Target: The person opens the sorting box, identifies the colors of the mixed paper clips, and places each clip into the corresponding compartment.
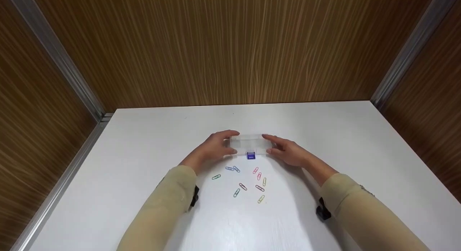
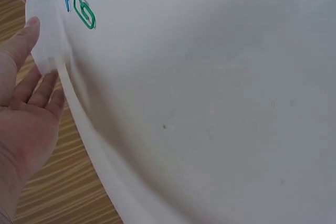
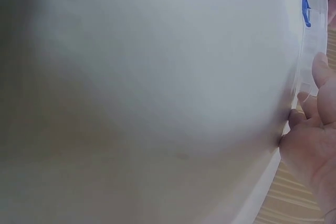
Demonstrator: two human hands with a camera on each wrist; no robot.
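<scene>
Clear box (image 1: 251, 144): on the white table (image 1: 108, 193), beyond the paper clips (image 1: 259, 188); contents too faint to tell.
Long axis: left-right, blue latch (image 1: 251, 156) facing me.
Left hand (image 1: 215, 146): I pinch one end.
Right hand (image 1: 291, 153): pinches the other.

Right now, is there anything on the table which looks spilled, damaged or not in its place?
Nothing looks plainly damaged. The loose paper clips lie at mixed angles on the table, outside the clear box, so they may look spilled; the pictures cannot settle that.
</scene>
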